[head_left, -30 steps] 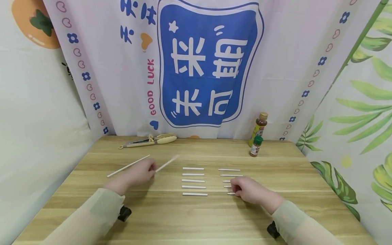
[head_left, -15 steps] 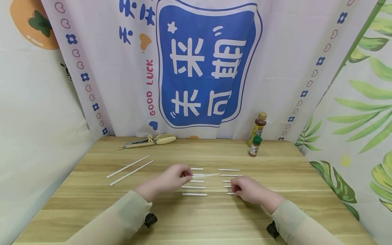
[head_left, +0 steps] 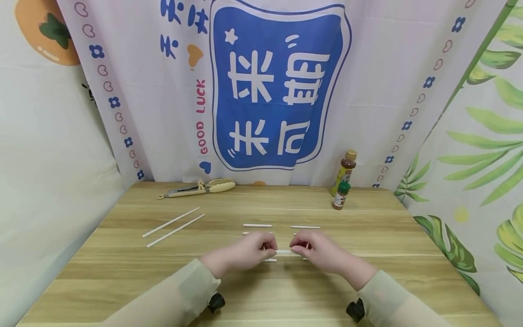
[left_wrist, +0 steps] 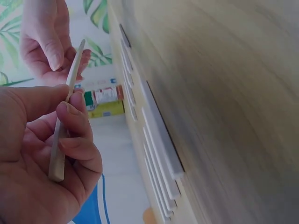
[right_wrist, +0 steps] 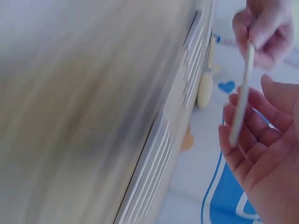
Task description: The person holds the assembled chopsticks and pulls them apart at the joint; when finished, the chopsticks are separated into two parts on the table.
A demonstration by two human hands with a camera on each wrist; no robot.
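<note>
Over table (head_left: 282,299), between left stick row (head_left: 257,225) and right stick row (head_left: 305,227), your left hand (head_left: 249,250) pinches white stick (head_left: 283,251); right hand (head_left: 320,250) relaxed by thin end, contact unclear. Slack pinch could drop stick, knocking rows askew.

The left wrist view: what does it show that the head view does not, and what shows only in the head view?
Only left wrist: the thick end of the held stick, near the palm of the left hand.
Only head: the tongs and the two long sticks lying slantwise at the left.
Both: part of the held stick, the left hand, the right hand, white sticks and the green-capped bottle.
</note>
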